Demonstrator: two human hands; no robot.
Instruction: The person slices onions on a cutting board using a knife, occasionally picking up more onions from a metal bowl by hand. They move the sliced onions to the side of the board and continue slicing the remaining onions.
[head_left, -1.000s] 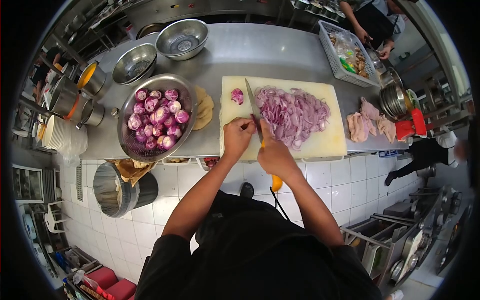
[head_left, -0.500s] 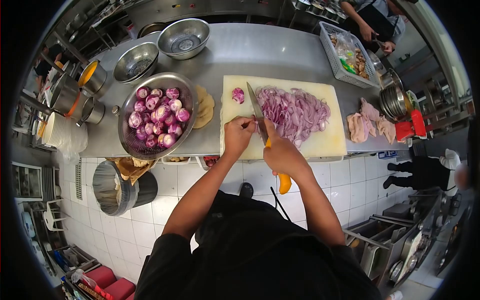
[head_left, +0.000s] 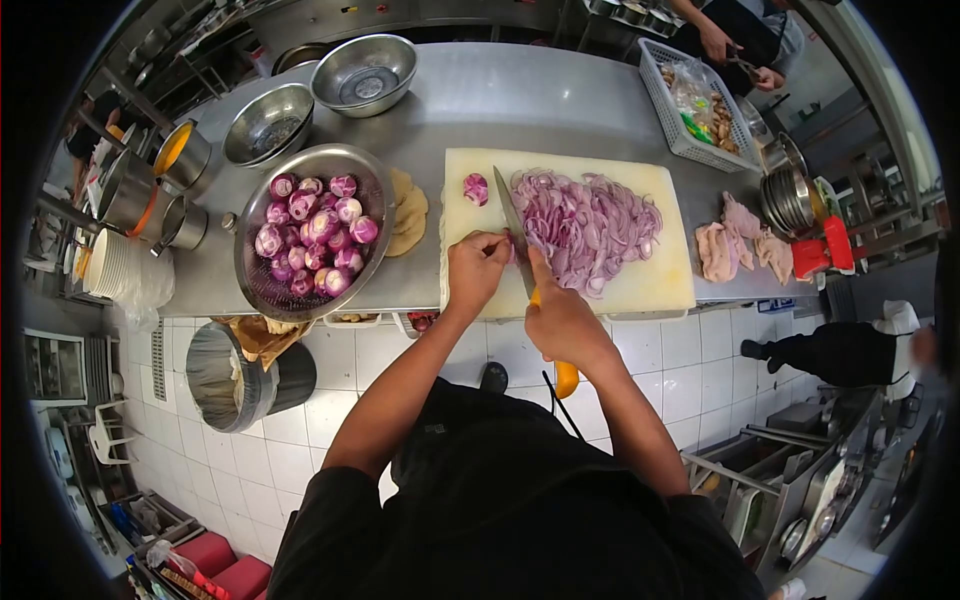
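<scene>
My left hand is closed in a pinch on a small piece of red onion, mostly hidden by the fingers, at the left of the knife blade. My right hand grips the yellow handle of a kitchen knife, its index finger stretched along the blade. The blade points away from me over the white cutting board. Touching the blade's right side is a big heap of sliced red onion. Another piece of red onion lies at the board's upper left.
Left of the board stands a steel colander of peeled red onions, with a flat tan item beside it. Steel bowls are behind. At right are a grey basket and raw-looking meat. A bin stands below; co-workers are nearby.
My right hand and the knife handle have shifted slightly left. Less of the onion piece shows at my left fingertips. The person on the right has moved their legs.
</scene>
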